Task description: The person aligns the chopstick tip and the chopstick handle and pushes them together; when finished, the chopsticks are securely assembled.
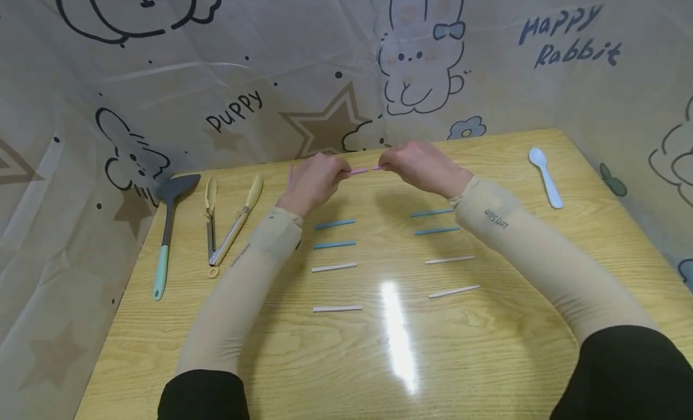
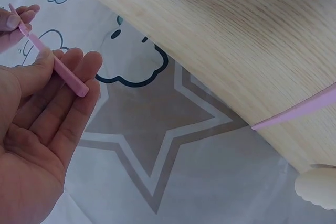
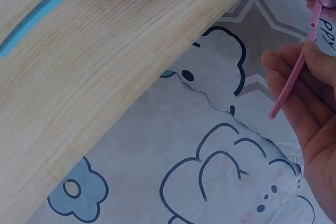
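- The left hand (image 1: 316,176) is pinching one pink strip (image 2: 65,74): the thumb is pressing it across the fingers, likely for a firm grip that leaves the inner end free.
- The right hand (image 1: 422,167) is mirroring this, pinching a second pink length (image 3: 287,90) between thumb and fingers.
- Both pieces are lying nearly in line between the hands, their inner ends meeting or almost meeting; whether they are joined, the pictures are not showing clearly. Such facing grips would suit either pulling apart or fitting together.
- The hands are working near the back edge of the table (image 1: 303,360), apparently raised, perhaps so that the tabletop is not getting in the way.
- Another pink piece (image 1: 290,174) is resting by that edge, just beyond the left hand, probably kept apart from the pair being handled.
- Two blue strips (image 1: 334,224) and two pale strips (image 1: 334,268) are forming a left column; two blue pieces (image 1: 431,213) and two pale pieces (image 1: 453,292) are facing them on the right. The rows are matching by colour, seemingly to keep like with like.
- The spatula (image 1: 168,227) and tongs (image 1: 234,232) are lying at the left, the spoon (image 1: 548,176) at the right, presumably out of the way.
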`<state>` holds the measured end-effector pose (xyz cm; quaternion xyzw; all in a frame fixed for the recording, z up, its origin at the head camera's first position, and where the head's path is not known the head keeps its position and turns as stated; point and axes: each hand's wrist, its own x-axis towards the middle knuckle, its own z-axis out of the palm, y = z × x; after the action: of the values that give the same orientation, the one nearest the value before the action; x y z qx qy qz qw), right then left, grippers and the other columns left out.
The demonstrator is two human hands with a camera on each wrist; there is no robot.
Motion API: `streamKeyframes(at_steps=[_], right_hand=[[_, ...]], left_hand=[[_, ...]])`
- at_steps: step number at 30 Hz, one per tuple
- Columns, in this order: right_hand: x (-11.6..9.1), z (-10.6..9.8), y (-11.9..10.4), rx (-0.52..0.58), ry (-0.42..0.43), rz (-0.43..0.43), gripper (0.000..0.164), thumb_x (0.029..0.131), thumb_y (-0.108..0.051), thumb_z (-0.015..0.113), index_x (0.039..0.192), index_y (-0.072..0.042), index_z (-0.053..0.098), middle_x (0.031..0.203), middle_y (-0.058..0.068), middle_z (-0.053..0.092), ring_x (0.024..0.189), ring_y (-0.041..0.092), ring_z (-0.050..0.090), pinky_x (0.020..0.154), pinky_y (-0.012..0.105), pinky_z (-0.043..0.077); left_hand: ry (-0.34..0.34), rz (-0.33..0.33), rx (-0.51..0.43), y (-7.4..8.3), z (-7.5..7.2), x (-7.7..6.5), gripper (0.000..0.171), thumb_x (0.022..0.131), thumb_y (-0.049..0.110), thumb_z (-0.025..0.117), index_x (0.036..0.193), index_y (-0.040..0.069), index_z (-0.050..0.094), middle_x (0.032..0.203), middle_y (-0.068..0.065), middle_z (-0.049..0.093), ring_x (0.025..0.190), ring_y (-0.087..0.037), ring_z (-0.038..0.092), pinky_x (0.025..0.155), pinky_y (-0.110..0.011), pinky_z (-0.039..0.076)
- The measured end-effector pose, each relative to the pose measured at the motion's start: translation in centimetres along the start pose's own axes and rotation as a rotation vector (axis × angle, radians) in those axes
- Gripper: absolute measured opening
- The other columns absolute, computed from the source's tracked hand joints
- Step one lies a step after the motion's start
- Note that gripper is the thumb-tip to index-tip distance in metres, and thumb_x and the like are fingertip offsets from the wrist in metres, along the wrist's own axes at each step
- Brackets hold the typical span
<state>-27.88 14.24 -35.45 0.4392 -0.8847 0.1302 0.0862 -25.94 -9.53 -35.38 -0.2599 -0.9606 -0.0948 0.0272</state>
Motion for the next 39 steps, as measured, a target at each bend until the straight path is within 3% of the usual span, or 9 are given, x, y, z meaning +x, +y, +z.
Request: streamKeyframes(at_steps=[11,32,39], right_hand=[[0.4,0.5,0.1,-0.020,-0.027,0.008,0.012,0.096,-0.010,0.065,0.102,-0.001,0.072,0.094,0.011,0.072,0.082,0.024,0.069,0.076,0.035,0.057],[0.6,0.5,-0.5,0.003,-0.051,0.045,0.011,0.096,-0.007,0.065,0.102,-0.002,0.073,0.095,0.010,0.072,0.085,0.025,0.069,0.078,0.037,0.056],[0.8,-0.1,-1.1,-0.039,-0.068,0.012,0.009,0.095,-0.008,0.066,0.098,-0.004,0.073,0.094,0.010,0.072,0.084,0.026,0.069,0.078,0.037,0.056]], left_hand=[[-0.006,0.029,0.041,0.0,0.4,0.1,0.018,0.100,0.019,0.061,0.109,0.013,0.075,0.104,-0.002,0.072,0.091,-0.019,0.067,0.078,-0.034,0.054],[0.004,0.005,-0.026,0.1,0.4,-0.3,0.019,0.100,0.016,0.060,0.110,0.012,0.075,0.106,-0.002,0.072,0.092,-0.019,0.067,0.078,-0.034,0.054],[-0.029,0.028,0.040,0.9,-0.2,-0.1,0.017,0.100,0.014,0.060,0.108,0.009,0.074,0.103,-0.006,0.073,0.089,-0.020,0.068,0.079,-0.033,0.055]])
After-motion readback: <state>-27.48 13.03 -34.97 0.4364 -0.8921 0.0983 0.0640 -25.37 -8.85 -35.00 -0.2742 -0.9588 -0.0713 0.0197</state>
